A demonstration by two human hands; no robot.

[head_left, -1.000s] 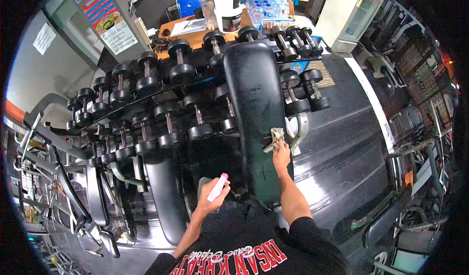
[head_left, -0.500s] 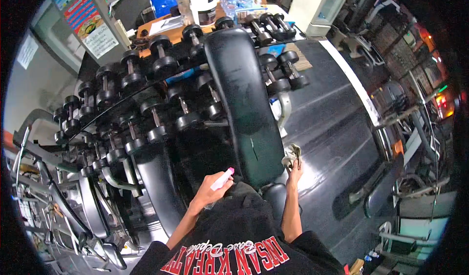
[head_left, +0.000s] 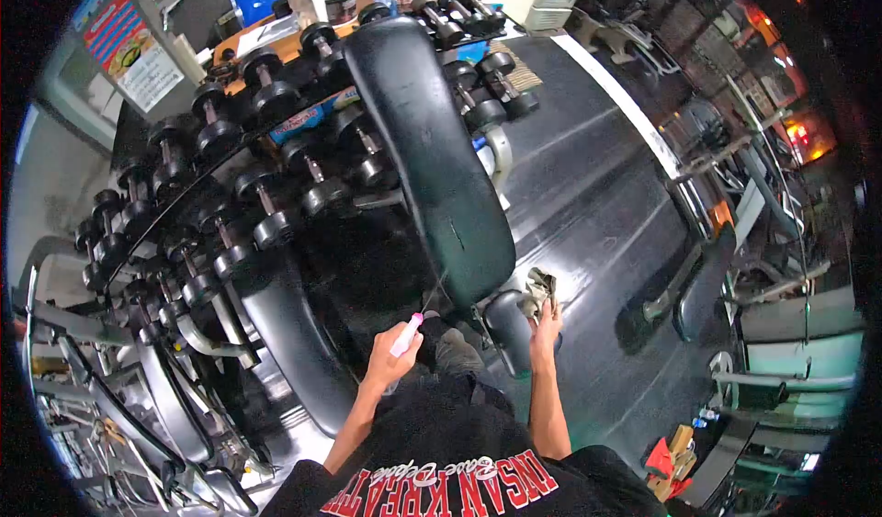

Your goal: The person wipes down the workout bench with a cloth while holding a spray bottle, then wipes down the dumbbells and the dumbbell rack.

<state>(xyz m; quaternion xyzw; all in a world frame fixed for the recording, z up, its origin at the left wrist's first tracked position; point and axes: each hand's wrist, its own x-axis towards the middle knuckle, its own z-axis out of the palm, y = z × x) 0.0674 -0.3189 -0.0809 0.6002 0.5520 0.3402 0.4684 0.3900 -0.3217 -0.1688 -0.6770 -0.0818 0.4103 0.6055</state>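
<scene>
Fingers of our left hand (head_left: 392, 363): clamped on bottle (head_left: 402, 337), lower centre. Right hand (head_left: 545, 329): fingers closed on crumpled cloth (head_left: 539, 287), right of centre. Pad (head_left: 424, 140), upper centre: best wiped, we judge, with cloth flat.

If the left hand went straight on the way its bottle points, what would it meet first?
Probably the near end of the black bench pad; the left hand and its white bottle point that way, though depth is unclear.
</scene>
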